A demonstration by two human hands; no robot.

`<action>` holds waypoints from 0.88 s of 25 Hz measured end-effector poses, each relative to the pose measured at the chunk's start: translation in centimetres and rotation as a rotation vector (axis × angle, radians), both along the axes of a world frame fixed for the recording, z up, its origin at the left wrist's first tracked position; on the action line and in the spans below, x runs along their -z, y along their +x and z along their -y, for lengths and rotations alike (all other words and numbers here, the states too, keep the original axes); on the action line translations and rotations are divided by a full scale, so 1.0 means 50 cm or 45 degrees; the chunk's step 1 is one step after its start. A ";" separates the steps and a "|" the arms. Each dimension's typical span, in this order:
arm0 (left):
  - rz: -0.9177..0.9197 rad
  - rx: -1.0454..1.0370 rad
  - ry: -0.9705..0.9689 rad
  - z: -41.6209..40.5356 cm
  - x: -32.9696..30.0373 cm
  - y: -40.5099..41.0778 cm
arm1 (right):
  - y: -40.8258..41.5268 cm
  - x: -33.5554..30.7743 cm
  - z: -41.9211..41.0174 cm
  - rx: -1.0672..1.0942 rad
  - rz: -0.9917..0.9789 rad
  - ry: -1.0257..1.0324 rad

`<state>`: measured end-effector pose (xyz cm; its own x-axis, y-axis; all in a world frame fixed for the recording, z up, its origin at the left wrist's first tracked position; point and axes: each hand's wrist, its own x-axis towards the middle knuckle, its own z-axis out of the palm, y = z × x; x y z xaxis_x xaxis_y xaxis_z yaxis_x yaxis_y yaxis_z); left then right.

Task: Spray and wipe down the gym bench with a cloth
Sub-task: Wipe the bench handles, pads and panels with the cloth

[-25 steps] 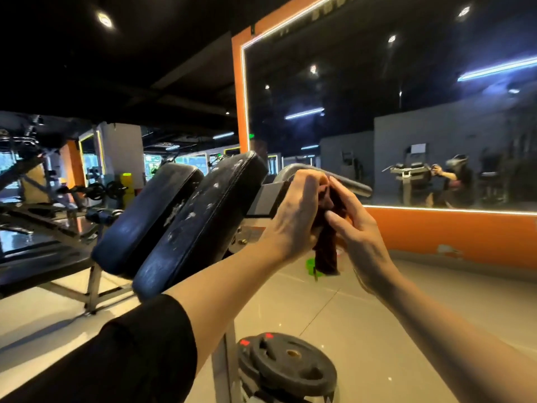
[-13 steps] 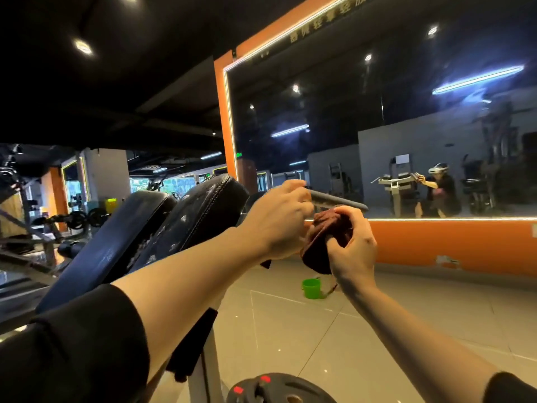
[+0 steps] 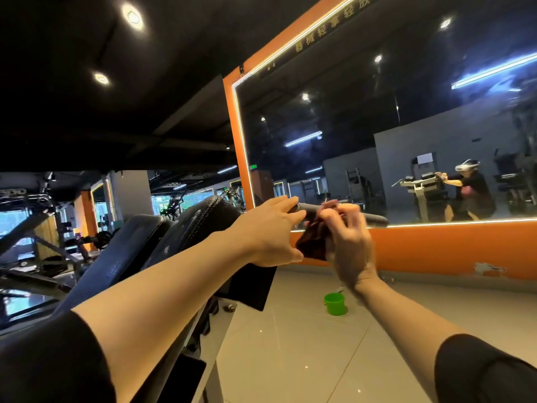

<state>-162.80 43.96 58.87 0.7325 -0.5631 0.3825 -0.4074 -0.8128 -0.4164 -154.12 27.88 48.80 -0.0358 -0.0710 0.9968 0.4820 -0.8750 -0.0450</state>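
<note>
Right hand point(image 3: 347, 248) grips dark cloth point(image 3: 313, 244) on handle point(image 3: 374, 219); left hand point(image 3: 271, 232) spread; mirror lettering unreadable.

Dim gym; ceiling spotlights point(image 3: 133, 16) glare, LED mirror strip point(image 3: 453, 222) glows, wide-angle edges bent.

floor point(image 3: 305, 359): pale glossy tiles with thin grout lines, reflecting small points of light.
on the floor: a small green bucket point(image 3: 335, 303) stood upright, well out from the orange wall base point(image 3: 453, 251).
bench frame point(image 3: 215, 338): a pale metal post rose from the lower edge of the view, with a bolt near its top.
on the frame: two black padded cushions point(image 3: 174, 242) sat tilted side by side, their surfaces scuffed and flecked with white.
left background: more gym machines stood on the floor, too dim to make out.
</note>
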 end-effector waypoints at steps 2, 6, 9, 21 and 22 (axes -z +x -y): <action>0.055 -0.020 0.055 0.005 0.008 0.004 | 0.005 0.017 0.030 -0.040 0.028 0.229; 0.068 -0.005 0.086 0.019 0.004 0.006 | -0.003 0.017 -0.009 -0.135 0.129 -0.180; 0.059 -0.026 0.118 0.024 0.007 0.007 | 0.015 0.009 0.014 -0.077 -0.064 0.053; -0.016 -0.048 0.075 0.028 0.004 -0.017 | -0.017 0.007 -0.041 -0.234 -0.029 0.290; -0.004 -0.046 0.086 0.027 0.004 -0.018 | -0.027 0.005 -0.054 -0.258 0.050 0.202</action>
<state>-163.70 42.61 58.68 0.7538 -0.5608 0.3425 -0.3799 -0.7971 -0.4693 -155.46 30.59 48.54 -0.0435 -0.2357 0.9709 0.6509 -0.7439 -0.1515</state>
